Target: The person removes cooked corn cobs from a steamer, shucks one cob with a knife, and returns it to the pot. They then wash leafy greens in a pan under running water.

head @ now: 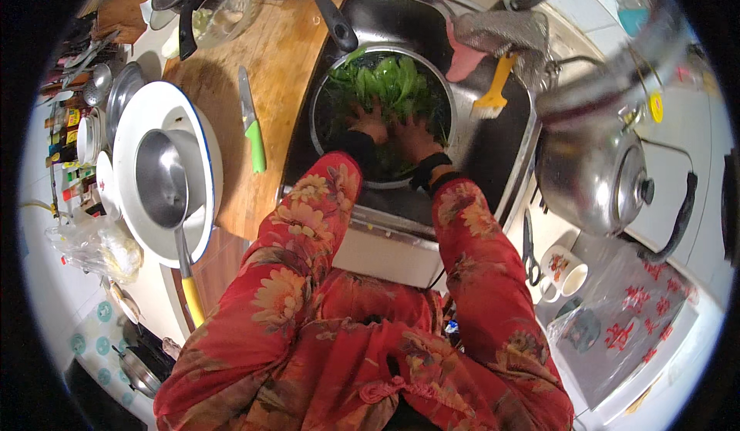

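A round metal basin sits inside the dark sink. Bright green leafy vegetables fill its far half, in what looks like water. My left hand is down in the basin, fingers spread against the near side of the leaves. Beside it, my right hand also reaches in with fingers apart, touching the greens. Dark cuffs show at both wrists, below red floral sleeves. Some fingertips are hidden among the leaves, and the near part of the basin is in shadow.
Left of the sink, a green-handled knife lies on a wooden board. A pan handle juts over the sink. An enamel basin holds a metal ladle. At right are a yellow brush, kettle, scissors and mug.
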Tool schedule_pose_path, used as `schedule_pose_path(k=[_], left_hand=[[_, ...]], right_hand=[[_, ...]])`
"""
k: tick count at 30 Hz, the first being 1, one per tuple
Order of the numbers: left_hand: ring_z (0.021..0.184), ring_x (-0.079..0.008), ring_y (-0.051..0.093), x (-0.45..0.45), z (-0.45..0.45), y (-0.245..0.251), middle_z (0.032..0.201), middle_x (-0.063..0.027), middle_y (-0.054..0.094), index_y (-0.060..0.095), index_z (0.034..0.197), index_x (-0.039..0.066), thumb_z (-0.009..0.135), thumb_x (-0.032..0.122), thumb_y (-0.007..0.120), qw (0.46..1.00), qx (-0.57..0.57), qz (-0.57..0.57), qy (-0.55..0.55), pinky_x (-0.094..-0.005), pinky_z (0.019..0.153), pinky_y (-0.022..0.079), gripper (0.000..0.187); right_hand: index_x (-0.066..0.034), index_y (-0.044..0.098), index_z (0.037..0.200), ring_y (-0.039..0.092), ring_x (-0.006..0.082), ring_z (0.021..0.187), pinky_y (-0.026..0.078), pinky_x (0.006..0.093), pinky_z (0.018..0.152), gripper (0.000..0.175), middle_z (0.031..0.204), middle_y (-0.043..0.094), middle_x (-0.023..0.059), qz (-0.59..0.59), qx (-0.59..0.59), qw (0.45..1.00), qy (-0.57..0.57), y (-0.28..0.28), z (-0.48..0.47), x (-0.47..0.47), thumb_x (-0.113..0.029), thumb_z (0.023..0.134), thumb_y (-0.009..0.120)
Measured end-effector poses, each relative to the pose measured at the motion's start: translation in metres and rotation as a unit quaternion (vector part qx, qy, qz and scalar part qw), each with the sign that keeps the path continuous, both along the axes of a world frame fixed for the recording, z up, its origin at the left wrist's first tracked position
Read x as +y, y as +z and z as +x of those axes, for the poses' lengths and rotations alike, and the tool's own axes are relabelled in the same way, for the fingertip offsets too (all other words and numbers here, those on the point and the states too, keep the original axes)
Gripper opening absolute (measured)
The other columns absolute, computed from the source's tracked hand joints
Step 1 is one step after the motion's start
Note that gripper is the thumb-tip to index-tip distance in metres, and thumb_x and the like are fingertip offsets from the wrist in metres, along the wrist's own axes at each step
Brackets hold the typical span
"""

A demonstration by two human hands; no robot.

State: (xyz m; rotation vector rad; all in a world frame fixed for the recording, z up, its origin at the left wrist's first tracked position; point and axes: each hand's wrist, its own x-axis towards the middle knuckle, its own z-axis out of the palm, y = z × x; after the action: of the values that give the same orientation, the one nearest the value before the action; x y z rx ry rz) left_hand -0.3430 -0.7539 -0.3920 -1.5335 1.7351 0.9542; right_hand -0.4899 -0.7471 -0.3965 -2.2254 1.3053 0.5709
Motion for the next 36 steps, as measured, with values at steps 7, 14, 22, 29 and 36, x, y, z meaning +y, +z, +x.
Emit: schedule_pose_path(k=[7,14,22,29,36], left_hand=[[0.107,-0.0475,0.058,0.022,0.011,-0.106,0.143,-0.0277,0.038,0.047,0.135,0.001,0.091,0.024,0.051,0.939,0.071,-0.295,-0.162,-0.0629,0.091,0.046,0.049],[0.131,-0.042,0.041,-0.022,0.071,0.006,0.145,-0.0235,0.041,0.042,0.142,0.007,0.081,0.038,0.069,0.899,0.19,-0.19,0.347,-0.0442,0.108,0.036,0.074],[0.126,-0.0313,0.047,-0.001,0.015,-0.01,0.139,-0.0174,0.047,0.038,0.143,0.006,0.089,0.032,0.065,0.849,0.276,-0.195,0.406,-0.0428,0.1,0.043,0.067],[0.093,-0.0157,0.064,0.01,0.025,0.097,0.109,-0.003,0.067,0.058,0.125,0.008,0.09,0.011,0.067,0.582,0.561,-0.083,0.583,-0.0324,0.078,0.054,0.037],[0.091,-0.0168,0.065,0.018,0.049,0.134,0.107,-0.0041,0.067,0.057,0.121,0.006,0.088,0.0,0.06,0.527,0.56,-0.198,0.608,-0.0314,0.079,0.054,0.033]], right_hand=[[-0.0127,0.042,0.143,0.05,0.0482,0.117,0.046,0.0591,0.091,0.058,0.149,0.035,0.0201,0.026,-0.021,0.999,-0.015,-0.035,0.007,0.009,-0.029,0.089,0.055],[-0.0028,0.045,0.133,0.058,0.0448,0.106,0.051,0.0501,0.087,0.058,0.134,0.048,0.0271,0.004,-0.154,0.985,-0.076,0.056,-0.027,-0.045,-0.031,0.086,0.061],[0.0007,0.053,0.127,0.058,0.0327,0.111,0.049,0.0387,0.091,0.051,0.124,0.058,0.0189,0.149,-0.399,0.863,-0.271,-0.006,0.01,-0.011,-0.017,0.083,0.072],[0.0018,0.054,0.126,0.063,0.0254,0.101,0.051,0.0352,0.087,0.065,0.115,0.063,0.015,0.204,-0.483,0.774,-0.355,0.103,-0.013,-0.022,-0.03,0.076,0.079],[0.0056,0.053,0.124,0.061,0.0202,0.098,0.049,0.0336,0.086,0.059,0.111,0.065,0.0126,0.083,-0.442,0.864,-0.227,0.139,-0.029,-0.044,-0.028,0.082,0.076]])
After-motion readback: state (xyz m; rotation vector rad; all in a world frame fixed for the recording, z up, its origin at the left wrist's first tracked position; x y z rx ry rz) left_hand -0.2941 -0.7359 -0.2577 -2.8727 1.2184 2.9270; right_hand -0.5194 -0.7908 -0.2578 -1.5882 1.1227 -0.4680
